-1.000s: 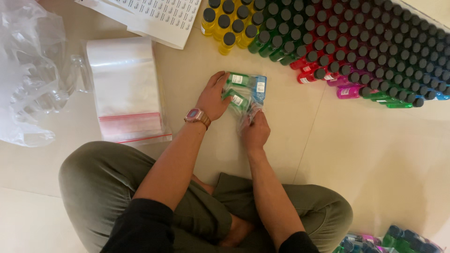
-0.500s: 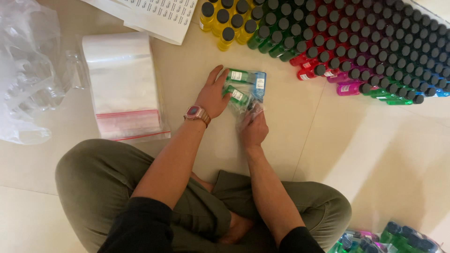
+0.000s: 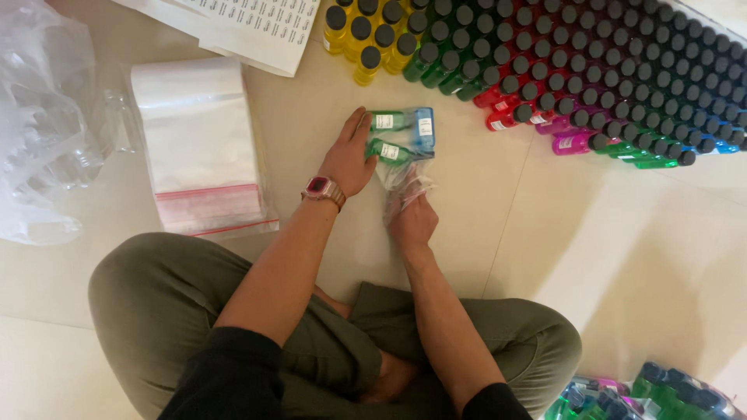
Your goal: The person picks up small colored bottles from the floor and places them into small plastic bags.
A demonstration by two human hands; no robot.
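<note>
Both hands' grip [image 3: 350,159] [image 3: 412,222] on clear bag [image 3: 403,180] of small bottles [image 3: 393,136], bare floor [image 3: 498,225] around.

Upper right: rows of small black-capped bottles [image 3: 591,70] on floor, yellow, green, red, pink, blue. Top centre: printed sheet [image 3: 257,27]. Left: stack of zip bags [image 3: 198,148], crumpled clear plastic [image 3: 39,124]. Lower right: bagged bottles [image 3: 646,393].
</note>
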